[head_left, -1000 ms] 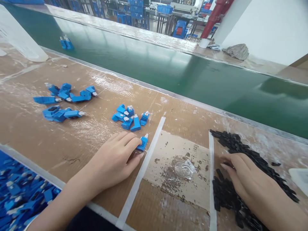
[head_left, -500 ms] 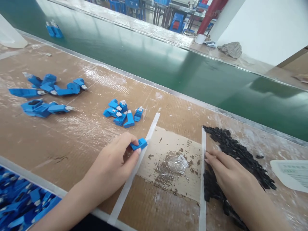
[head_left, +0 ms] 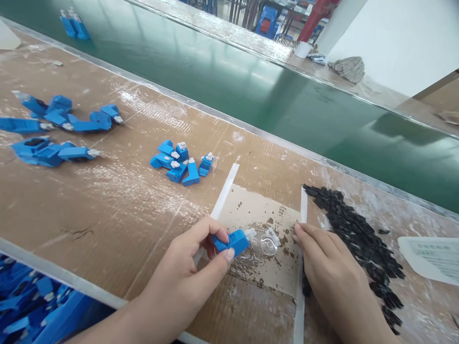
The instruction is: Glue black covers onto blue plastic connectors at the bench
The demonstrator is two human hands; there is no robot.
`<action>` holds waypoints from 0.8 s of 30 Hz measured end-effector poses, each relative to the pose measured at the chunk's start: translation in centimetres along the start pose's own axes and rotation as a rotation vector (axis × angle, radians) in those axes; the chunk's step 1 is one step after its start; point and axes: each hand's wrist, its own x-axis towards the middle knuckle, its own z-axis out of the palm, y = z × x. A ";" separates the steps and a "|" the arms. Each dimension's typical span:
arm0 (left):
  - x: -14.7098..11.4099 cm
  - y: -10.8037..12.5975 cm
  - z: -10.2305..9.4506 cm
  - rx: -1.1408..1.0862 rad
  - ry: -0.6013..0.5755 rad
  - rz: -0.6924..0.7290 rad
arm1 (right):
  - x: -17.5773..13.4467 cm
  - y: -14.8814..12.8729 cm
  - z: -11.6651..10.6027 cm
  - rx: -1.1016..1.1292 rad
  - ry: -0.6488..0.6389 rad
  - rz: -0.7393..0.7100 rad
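My left hand point(head_left: 195, 265) grips a blue plastic part point(head_left: 234, 242) between thumb and fingers. Its white tip point(head_left: 250, 233) points right, beside a small clear round dish point(head_left: 268, 244) on a wet, spotted cardboard square point(head_left: 251, 203). My right hand point(head_left: 332, 265) is closed, thumb and fingers pinched together at the right edge of the cardboard. Anything in that pinch is too small or hidden to name. Just right of this hand lies a long heap of small black plastic pieces point(head_left: 353, 224).
Several blue parts with white tips form a cluster point(head_left: 175, 162), with longer blue assemblies point(head_left: 59, 150) farther left. Blue parts fill a bin point(head_left: 28, 306) at lower left. A green conveyor belt point(head_left: 229, 91) runs behind; a white plastic container point(head_left: 426, 255) sits at right.
My left hand has brought the blue part rightward over the cardboard, and its white tip now shows by the dish. The right hand has shifted slightly left, away from the black heap.
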 end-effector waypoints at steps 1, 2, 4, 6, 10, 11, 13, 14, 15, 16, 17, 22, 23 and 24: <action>-0.1 -0.1 0.2 -0.046 -0.010 -0.022 | -0.1 0.0 0.0 -0.014 -0.023 -0.035; -0.2 -0.2 0.4 -0.086 -0.023 -0.048 | -0.2 0.0 0.0 -0.020 -0.034 -0.063; -0.3 -0.5 0.7 -0.142 -0.055 -0.094 | -0.3 0.0 -0.1 -0.008 -0.026 -0.074; -0.3 -0.7 0.7 -0.170 -0.077 -0.118 | -0.2 -0.1 -0.2 0.014 -0.006 -0.030; -0.2 -0.7 0.5 -0.175 -0.069 -0.084 | 0.2 -0.1 -0.3 0.093 0.007 0.081; -0.1 -0.6 0.4 -0.176 -0.066 -0.072 | 0.3 0.1 -0.3 0.122 0.003 0.112; -0.1 -0.5 0.4 -0.185 -0.063 -0.055 | 0.5 0.7 -0.4 0.200 -0.024 0.176; 0.0 -0.4 0.4 -0.193 -0.065 -0.050 | 0.6 1.1 -0.4 0.250 -0.043 0.215; 0.0 -0.3 0.4 -0.203 -0.061 -0.048 | 0.7 1.4 -0.5 0.305 -0.058 0.255; 0.0 -0.3 0.4 -0.211 -0.058 -0.047 | 0.8 1.7 -0.6 0.358 -0.067 0.294; 0.0 -0.2 0.4 -0.221 -0.054 -0.046 | 0.8 1.8 -0.7 0.405 -0.067 0.325; -0.2 -0.1 0.3 -0.368 -0.097 -0.080 | 1.2 1.2 -1.9 0.503 0.022 0.319; -0.2 -0.2 0.4 -0.415 -0.113 -0.082 | 1.4 0.8 -2.2 0.524 0.045 0.295; -0.1 -0.2 0.4 -0.463 -0.129 -0.083 | 1.6 0.4 -2.4 0.553 0.061 0.265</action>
